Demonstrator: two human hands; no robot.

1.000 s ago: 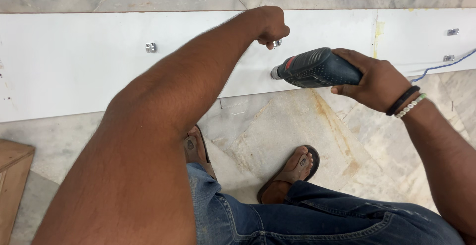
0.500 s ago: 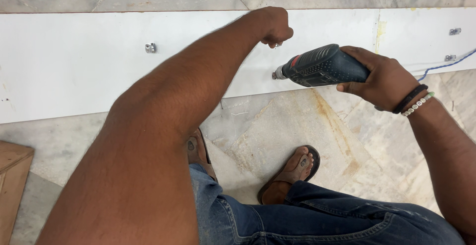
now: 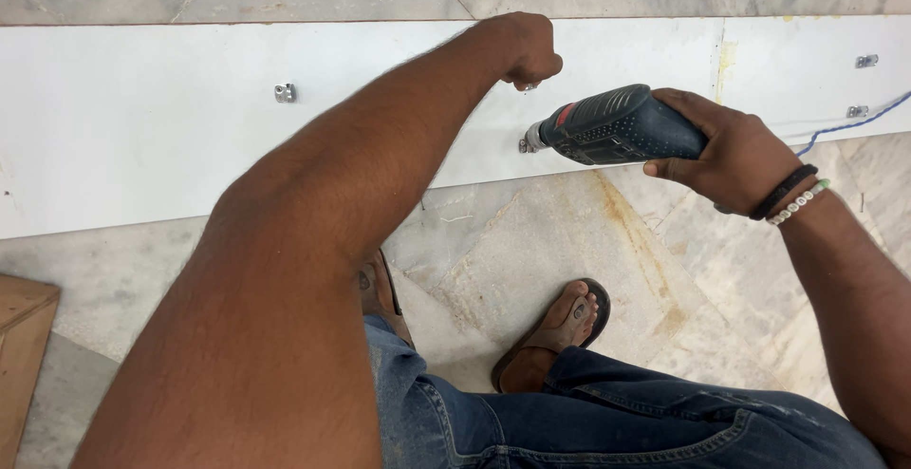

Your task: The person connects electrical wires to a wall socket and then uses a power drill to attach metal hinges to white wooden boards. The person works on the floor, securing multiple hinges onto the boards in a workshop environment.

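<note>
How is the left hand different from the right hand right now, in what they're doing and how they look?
The left hand is a closed fist resting on the white panel, its fingers curled over something too small to identify; the right hand wraps around the dark power drill. The right wrist wears a black band and a white bead bracelet; the left wrist is bare. Both hands are bare and over the panel's near edge.

- Just one view here — a camera worn on the person's head, pointing steeply down past the knees at the marble floor (image 3: 588,241).
- It's close in: the left arm fills the lower left of the frame, and the white board (image 3: 142,118) runs edge to edge across the top.
- No second view, so nothing overlaps.
</note>
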